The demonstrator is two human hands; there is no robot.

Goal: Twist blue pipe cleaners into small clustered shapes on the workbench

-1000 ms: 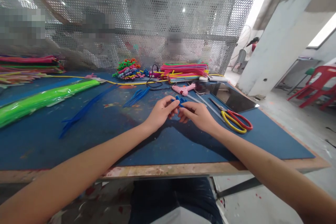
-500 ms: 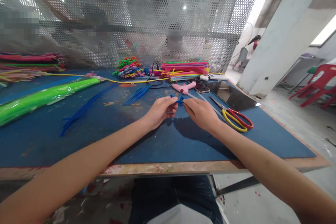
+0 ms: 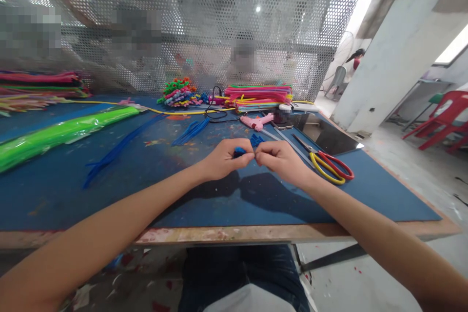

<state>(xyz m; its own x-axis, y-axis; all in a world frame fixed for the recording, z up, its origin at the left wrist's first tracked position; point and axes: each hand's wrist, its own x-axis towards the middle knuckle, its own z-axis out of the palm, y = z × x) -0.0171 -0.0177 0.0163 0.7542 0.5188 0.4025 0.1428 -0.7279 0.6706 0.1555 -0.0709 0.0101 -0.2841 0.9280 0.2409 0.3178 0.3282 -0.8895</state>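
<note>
My left hand (image 3: pixel 232 158) is closed around a bent blue pipe cleaner (image 3: pixel 239 151), and part of it shows in the curl of the fingers. My right hand (image 3: pixel 278 158) pinches at the same work, its fingertips meeting those of the left just above the table. The pinched part is mostly hidden by the fingers. More blue fuzzy loops (image 3: pixel 257 140) show just behind the fingertips; whether they join the held piece I cannot tell. Beyond the hands lies a pink glue gun (image 3: pixel 256 122). Scissors (image 3: pixel 331 165) with red and yellow handles rest right of my right hand.
Blue pipe cleaners (image 3: pixel 190 131) lie loose farther back, with longer ones (image 3: pixel 117 151) to the left. A green plastic-wrapped bundle (image 3: pixel 69 131) is at far left. Coloured bundles (image 3: pixel 259 95) line the perforated screen (image 3: pixel 204 24). A phone (image 3: pixel 281 119) and dark glossy panel (image 3: pixel 325 134) sit right.
Both hands have turned inward and come together, fingertips now touching. The blue pipe cleaner that showed between them is now partly enclosed in my left hand.
</note>
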